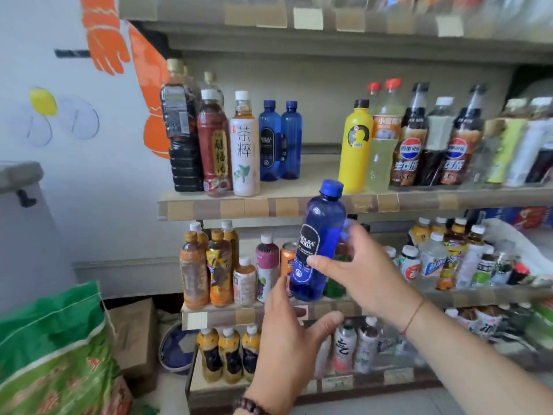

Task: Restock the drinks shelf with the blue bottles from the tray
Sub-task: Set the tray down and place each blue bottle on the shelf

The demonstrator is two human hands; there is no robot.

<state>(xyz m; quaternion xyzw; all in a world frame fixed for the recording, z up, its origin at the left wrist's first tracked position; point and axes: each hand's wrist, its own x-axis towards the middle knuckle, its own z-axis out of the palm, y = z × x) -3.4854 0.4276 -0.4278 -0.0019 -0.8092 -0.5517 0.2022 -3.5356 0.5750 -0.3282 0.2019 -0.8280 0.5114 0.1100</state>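
The right hand [359,265] grips a tilted blue bottle [317,244] below the shelf [299,205], where 2 blue bottles [279,142] stand. The left hand [287,333] is released, fingers straight, just beside its base.

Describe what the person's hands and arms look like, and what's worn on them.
Both are bare, with no gloves and no sleeves in view. The left hand has a bracelet of dark brown round beads at the wrist. The right hand has a thin red string tied round its wrist. No watch shows on either arm.
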